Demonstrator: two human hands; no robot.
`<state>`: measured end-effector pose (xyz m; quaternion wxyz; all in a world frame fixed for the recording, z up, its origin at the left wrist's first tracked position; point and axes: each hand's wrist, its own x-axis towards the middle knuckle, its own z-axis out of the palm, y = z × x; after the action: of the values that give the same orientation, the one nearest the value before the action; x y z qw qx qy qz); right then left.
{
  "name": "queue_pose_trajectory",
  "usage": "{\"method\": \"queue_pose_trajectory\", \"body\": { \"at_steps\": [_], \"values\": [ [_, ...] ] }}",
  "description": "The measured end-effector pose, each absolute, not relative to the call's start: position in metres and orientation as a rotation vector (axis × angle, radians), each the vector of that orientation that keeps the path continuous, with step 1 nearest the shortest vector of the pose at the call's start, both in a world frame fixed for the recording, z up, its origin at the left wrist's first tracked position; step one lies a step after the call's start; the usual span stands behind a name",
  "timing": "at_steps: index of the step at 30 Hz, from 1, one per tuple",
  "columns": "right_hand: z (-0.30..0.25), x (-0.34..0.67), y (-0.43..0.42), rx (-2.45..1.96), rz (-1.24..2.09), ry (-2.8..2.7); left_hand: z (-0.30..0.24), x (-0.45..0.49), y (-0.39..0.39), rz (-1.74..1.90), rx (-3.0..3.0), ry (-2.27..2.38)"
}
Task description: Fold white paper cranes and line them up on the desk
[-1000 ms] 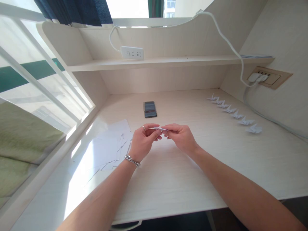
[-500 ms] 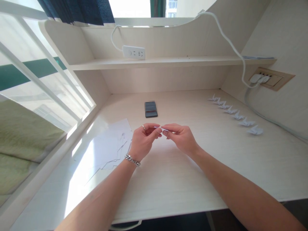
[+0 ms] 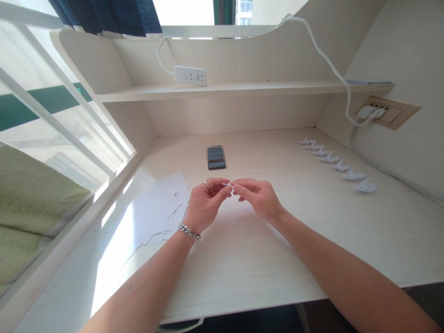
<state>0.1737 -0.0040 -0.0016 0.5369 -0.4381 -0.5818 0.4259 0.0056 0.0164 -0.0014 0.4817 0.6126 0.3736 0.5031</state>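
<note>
A small piece of folded white paper (image 3: 226, 184) is pinched between my two hands above the desk, mostly hidden by the fingers. My left hand (image 3: 209, 200) holds its left side between thumb and fingers; a ring and a chain bracelet show on this hand and wrist. At the paper's right end my right hand (image 3: 258, 198) is closed, thumb against index finger. The fingertips of both hands nearly meet. How the paper is folded is too small to make out.
Several folded paper cranes (image 3: 340, 165) stand in a row at the right of the desk (image 3: 263, 268). Loose white paper sheets (image 3: 152, 203) lie to the left, partly sunlit. A dark phone (image 3: 216, 158) lies behind my hands. A power strip (image 3: 190, 76) stands on the shelf.
My right thumb and fingers have shifted slightly left and cover more of the paper's right end. The whole view has moved a little. Both hands keep their grip.
</note>
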Motion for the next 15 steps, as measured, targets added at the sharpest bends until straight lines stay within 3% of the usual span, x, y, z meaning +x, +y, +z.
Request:
{"method": "queue_pose_trajectory", "body": {
  "at_steps": [9, 15],
  "values": [
    [-0.0044, 0.1723, -0.0021, -1.066, 1.000, -1.359, 0.0020, 0.0068, 0.0128, 1.202, 1.535, 0.949],
    [-0.0046, 0.1697, -0.0062, -1.147, 0.634, -1.498, -0.0015, 0.0111, 0.0135, 1.177, 1.503, 0.995]
  ]
}}
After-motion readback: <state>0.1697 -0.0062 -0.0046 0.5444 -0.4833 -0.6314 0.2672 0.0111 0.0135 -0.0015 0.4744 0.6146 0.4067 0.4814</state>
